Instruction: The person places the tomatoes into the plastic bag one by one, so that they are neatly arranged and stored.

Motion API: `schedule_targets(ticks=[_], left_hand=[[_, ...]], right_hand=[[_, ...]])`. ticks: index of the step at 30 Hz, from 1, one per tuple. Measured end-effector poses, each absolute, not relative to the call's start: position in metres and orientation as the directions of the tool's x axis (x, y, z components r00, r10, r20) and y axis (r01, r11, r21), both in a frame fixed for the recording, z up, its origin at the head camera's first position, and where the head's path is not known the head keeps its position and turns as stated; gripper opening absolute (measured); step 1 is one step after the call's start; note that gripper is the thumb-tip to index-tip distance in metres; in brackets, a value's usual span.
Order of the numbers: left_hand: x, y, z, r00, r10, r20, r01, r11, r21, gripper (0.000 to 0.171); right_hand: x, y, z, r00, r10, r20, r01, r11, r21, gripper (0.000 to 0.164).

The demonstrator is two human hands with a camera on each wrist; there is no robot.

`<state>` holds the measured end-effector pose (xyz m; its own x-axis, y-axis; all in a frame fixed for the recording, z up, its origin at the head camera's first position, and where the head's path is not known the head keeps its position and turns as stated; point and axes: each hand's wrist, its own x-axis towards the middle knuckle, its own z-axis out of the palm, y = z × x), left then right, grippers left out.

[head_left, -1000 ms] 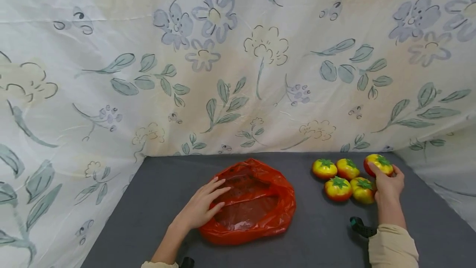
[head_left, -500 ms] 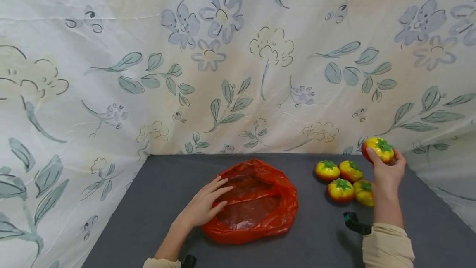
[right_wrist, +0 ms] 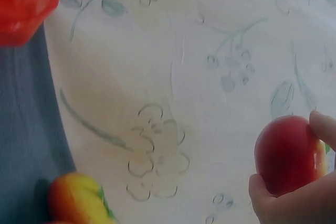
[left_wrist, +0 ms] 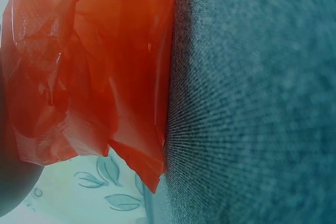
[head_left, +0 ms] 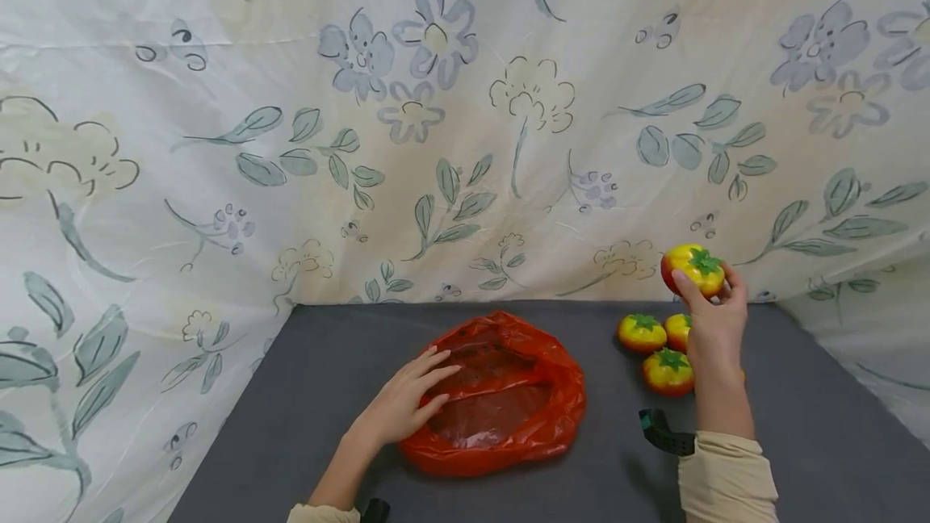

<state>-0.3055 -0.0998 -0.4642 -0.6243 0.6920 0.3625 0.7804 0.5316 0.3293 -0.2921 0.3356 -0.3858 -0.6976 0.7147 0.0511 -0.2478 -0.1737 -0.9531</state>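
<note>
A yellow-and-red persimmon with a green leafy top is held up off the table in my right hand, the thumb on its near side. In the right wrist view its red underside shows between the fingers. My left hand rests on the left rim of a red plastic bag, fingers extended over the opening. The bag lies mouth up, and no fruit is visible inside. The left wrist view shows the bag's crinkled side close up, with the fingers out of sight.
More persimmons sit together on the dark grey tabletop, right of the bag; my right forearm partly covers the group. Behind the table hangs a floral cloth. A black wrist device juts from the right sleeve.
My right hand has lifted the persimmon from beside the group, then moved it leftward above the others. The left hand stays at the bag's rim. The head view has shifted slightly.
</note>
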Motion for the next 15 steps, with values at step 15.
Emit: schedule_targets(ticks=[15], left_hand=[[-0.305, -0.101, -0.463, -0.604, 0.704, 0.373, 0.797, 0.518, 0.312, 0.044]], right_hand=[[-0.270, 0.267, -0.353, -0.779, 0.627, 0.032, -0.192, -0.190, -0.963, 0.081]])
